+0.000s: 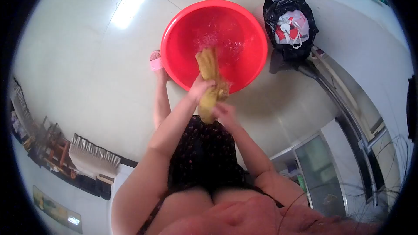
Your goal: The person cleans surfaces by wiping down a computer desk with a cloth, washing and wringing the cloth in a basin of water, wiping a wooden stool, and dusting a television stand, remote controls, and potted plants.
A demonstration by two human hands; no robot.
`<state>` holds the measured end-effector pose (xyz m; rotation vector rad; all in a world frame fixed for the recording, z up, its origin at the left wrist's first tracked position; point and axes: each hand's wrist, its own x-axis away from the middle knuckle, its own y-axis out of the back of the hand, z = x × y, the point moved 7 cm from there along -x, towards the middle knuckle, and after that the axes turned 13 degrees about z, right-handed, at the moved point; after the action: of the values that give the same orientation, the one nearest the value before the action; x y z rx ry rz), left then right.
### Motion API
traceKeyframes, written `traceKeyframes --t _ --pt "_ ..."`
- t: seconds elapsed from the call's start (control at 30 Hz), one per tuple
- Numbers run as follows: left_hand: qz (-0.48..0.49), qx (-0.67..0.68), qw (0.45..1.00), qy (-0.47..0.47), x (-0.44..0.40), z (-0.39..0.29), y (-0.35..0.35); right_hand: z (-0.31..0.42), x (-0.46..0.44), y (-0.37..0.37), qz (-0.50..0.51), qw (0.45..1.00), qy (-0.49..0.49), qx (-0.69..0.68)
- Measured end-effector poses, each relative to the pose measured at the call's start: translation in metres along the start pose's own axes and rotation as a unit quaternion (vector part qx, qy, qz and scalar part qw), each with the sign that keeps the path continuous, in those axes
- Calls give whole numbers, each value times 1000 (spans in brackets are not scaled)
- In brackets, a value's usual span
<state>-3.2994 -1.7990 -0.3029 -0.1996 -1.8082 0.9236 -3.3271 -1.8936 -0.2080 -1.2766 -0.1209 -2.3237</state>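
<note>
A bunched, mustard-yellow cloth (208, 66) hangs over the near rim of a large red plastic basin (174, 61). My left hand (201, 88) is closed around its middle, just at the basin's near edge. The cloth's upper end reaches in above the water (230, 45), which is rippled and splashing. Closer to my body, my right hand (225, 114) is at the lower end of the cloth, its fingers curled against it and somewhat blurred.
Right of the basin stands a bin lined with a black bag (311, 28), holding pink, red and white waste. A grey pole (324, 85) lies along the right side. My foot in a pink slipper (156, 63) is beside the basin on pale floor tiles (87, 61).
</note>
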Motion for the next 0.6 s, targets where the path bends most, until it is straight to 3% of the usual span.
traceKeyframes --t 0.03,0.1,0.17,0.23,0.27,0.3,0.33,0.43,0.47,0.5,0.53,0.57,0.6 --pt "-1 -5 1000 1 15 -4 -13 -32 3 15 -85 975 -52 -201" --pt "4 -181 982 -47 44 -26 -45 -19 -9 53 -212 943 110 -232" --pt "35 -201 978 -39 64 -30 -68 -19 -38 77 -234 940 72 -239" --pt "33 -393 918 -44 73 -32 -77 11 -72 74 -110 858 37 -500" --pt "53 -481 870 -93 79 -43 -91 20 -86 72 -37 859 -8 -510" --pt "53 -483 869 -91 82 -49 -94 23 -92 66 36 854 -54 -516" --pt "85 -501 857 -90 82 -54 -100 30 -95 65 74 888 -17 -453" --pt "102 -498 856 -96 79 -62 -88 25 -78 64 83 900 4 -427" --pt "83 -308 945 -75 73 -65 -74 30 -69 61 112 881 105 -447" --pt "60 -104 992 -50 69 -65 -64 31 -57 51 112 880 103 -449" --pt "54 -34 997 -44 67 -71 -64 54 -40 48 89 915 225 -324" --pt "-45 -70 995 -61 74 -92 -74 79 -19 39 65 920 339 -186" --pt "-64 -52 995 -58 73 -95 -78 96 -5 29 2 934 354 -36"
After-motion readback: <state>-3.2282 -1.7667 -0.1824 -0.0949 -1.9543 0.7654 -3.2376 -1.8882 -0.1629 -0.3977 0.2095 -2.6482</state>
